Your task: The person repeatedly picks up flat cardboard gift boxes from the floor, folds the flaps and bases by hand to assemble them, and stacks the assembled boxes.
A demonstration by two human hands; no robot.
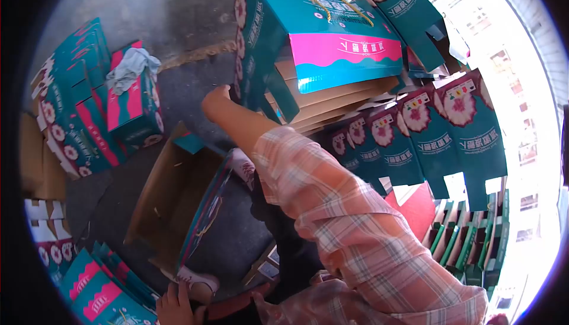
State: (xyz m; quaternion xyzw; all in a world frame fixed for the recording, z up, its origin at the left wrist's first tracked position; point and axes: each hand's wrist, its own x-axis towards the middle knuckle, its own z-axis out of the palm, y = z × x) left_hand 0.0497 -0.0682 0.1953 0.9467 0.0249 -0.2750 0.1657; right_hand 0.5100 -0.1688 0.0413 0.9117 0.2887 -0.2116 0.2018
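My right hand (216, 101) reaches forward with its fingers curled, close by the left side of a large teal and pink gift box (347, 52) with a gold cord handle. What the fingers hold, if anything, is hidden. My left hand (176, 306) is low in the view, fingers apart, beside a pile of teal and pink folded cartons (98, 286). Between my hands an open box (172, 197) lies on its side, its bare brown inside showing, near my shoes (198, 279).
Teal boxes with a crumpled pale cloth (133, 69) on top stand at the left. A row of teal flower-print cartons (415, 129) runs along the right, above green-edged carton pieces (468, 239). A red seat-like surface (412, 209) shows behind my sleeve.
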